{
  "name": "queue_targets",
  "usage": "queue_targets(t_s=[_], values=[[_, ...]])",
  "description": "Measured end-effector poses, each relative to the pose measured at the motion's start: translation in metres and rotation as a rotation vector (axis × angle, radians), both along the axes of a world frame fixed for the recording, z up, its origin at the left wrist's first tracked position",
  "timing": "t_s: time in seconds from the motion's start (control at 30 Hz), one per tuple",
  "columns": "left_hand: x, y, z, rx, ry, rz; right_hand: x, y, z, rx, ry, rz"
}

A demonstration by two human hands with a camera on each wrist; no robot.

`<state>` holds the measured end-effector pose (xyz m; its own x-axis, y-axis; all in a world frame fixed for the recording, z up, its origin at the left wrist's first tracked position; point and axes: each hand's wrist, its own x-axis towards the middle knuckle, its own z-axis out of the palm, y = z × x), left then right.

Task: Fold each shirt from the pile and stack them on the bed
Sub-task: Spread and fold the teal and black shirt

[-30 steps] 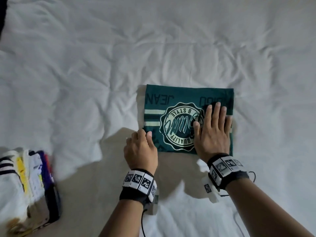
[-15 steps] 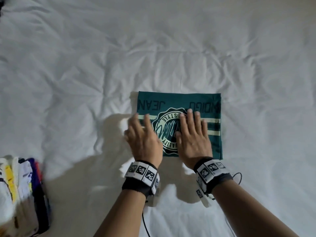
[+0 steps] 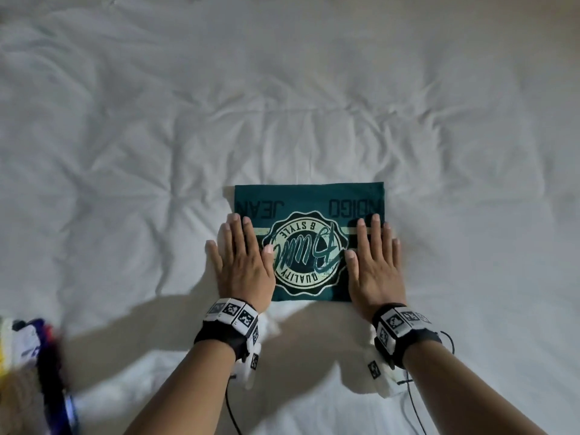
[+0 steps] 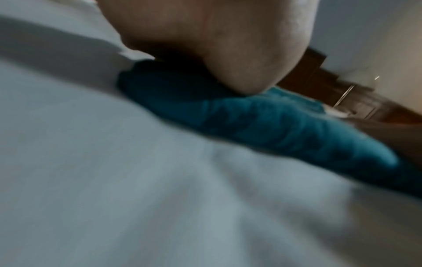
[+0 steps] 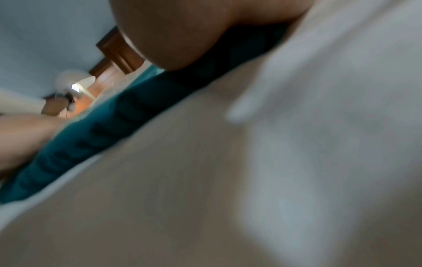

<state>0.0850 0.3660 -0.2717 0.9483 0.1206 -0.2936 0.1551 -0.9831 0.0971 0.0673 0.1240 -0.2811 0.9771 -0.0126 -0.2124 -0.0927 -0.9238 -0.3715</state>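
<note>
A folded teal shirt point(image 3: 309, 202) with a round cream emblem lies flat on the white bed point(image 3: 282, 105), in the middle of the head view. My left hand point(image 3: 240, 262) presses flat on the shirt's left edge, fingers straight. On the right edge my right hand point(image 3: 375, 262) lies flat in the same way. The left wrist view shows the teal shirt point(image 4: 274, 122) as a thick fold under the heel of my left hand point(image 4: 217, 45). In the right wrist view the shirt's edge point(image 5: 109, 126) runs under my right hand point(image 5: 182, 32).
A pile of mixed clothes point(image 3: 28, 365), white, yellow and dark blue, sits at the lower left of the bed. Wrinkled white sheet spreads all around the shirt. Wooden furniture point(image 5: 114, 52) shows far off in the right wrist view.
Both hands slid apart from the shirt's middle to its left and right edges. One second ago the left hand was curled at the near left corner; now it lies flat.
</note>
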Motion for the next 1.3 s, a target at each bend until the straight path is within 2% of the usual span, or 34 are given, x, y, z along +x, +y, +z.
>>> queue_targets(t_s=[0.1, 0.13, 0.2, 0.23, 0.3, 0.37, 0.43, 0.5, 0.57, 0.67, 0.73, 0.87, 0.93, 1.0, 1.07, 1.13, 1.23, 1.3], values=[[0.005, -0.02, 0.026, 0.002, -0.058, 0.069, -0.012, -0.018, 0.007, 0.315, -0.073, -0.207], [0.007, -0.031, 0.036, -0.043, -0.129, 0.051, -0.018, -0.022, 0.012, 0.371, -0.092, -0.281], [0.011, -0.062, 0.052, -0.176, -0.263, -0.061, -0.032, -0.025, 0.022, 0.337, -0.062, -0.368], [0.015, -0.08, 0.06, -0.227, -0.238, -0.106, -0.038, -0.023, 0.027, 0.286, 0.011, -0.382], [0.026, -0.119, 0.073, -0.251, 0.013, -0.122, -0.044, -0.021, 0.034, 0.183, 0.187, -0.357], [0.04, -0.151, 0.076, -0.165, 0.232, -0.108, -0.04, -0.022, 0.037, 0.14, 0.312, -0.331], [0.049, -0.171, 0.077, -0.065, 0.327, -0.154, -0.032, -0.022, 0.045, 0.231, 0.354, -0.354], [0.053, -0.182, 0.078, -0.009, 0.354, -0.224, -0.031, -0.022, 0.048, 0.391, 0.26, -0.39], [0.061, -0.186, 0.082, -0.038, 0.38, -0.24, -0.035, -0.018, 0.054, 0.516, 0.126, -0.422], [0.082, -0.178, 0.099, -0.249, 0.419, -0.176, -0.034, -0.01, 0.073, 0.671, -0.03, -0.547], [0.097, -0.166, 0.123, -0.431, 0.428, -0.135, -0.026, -0.007, 0.095, 0.715, -0.2, -0.593], [0.113, -0.128, 0.19, -0.92, 0.38, 0.003, -0.007, 0.011, 0.147, 0.628, -0.679, -0.391], [0.113, -0.101, 0.214, -1.135, 0.313, 0.098, 0.0, 0.028, 0.171, 0.537, -0.825, -0.258], [0.11, -0.071, 0.221, -1.259, 0.263, 0.194, 0.003, 0.049, 0.187, 0.403, -0.898, -0.099], [0.1, -0.036, 0.211, -1.327, 0.26, 0.286, 0.001, 0.071, 0.185, 0.265, -0.902, 0.055], [0.083, -0.002, 0.187, -1.297, 0.324, 0.37, -0.006, 0.097, 0.164, 0.178, -0.828, 0.166], [0.051, 0.049, 0.127, -1.115, 0.423, 0.537, -0.028, 0.143, 0.105, 0.167, -0.617, 0.284], [0.025, 0.084, 0.086, -0.965, 0.448, 0.582, -0.05, 0.175, 0.067, 0.21, -0.47, 0.351]])
